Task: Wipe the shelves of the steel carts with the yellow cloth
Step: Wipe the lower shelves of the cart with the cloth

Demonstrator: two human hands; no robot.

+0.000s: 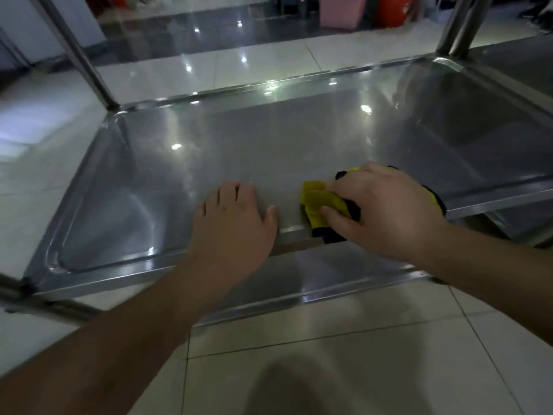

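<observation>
From the head camera we look down on a steel cart shelf (pixel 269 139), a shallow tray whose long axis runs left to right across our view. Our right hand (pixel 386 211) grasps the bunched yellow cloth (pixel 317 202) and presses it on the shelf right at the near rim, a little right of centre. Our left hand (pixel 233 214) lies flat and released on the bare steel just beside it, fingers straight, holding nothing. Nearly all the shelf lies ahead of and to both sides of the cloth, so we judge the next stroke should run along the long axis, led by the right hand.
</observation>
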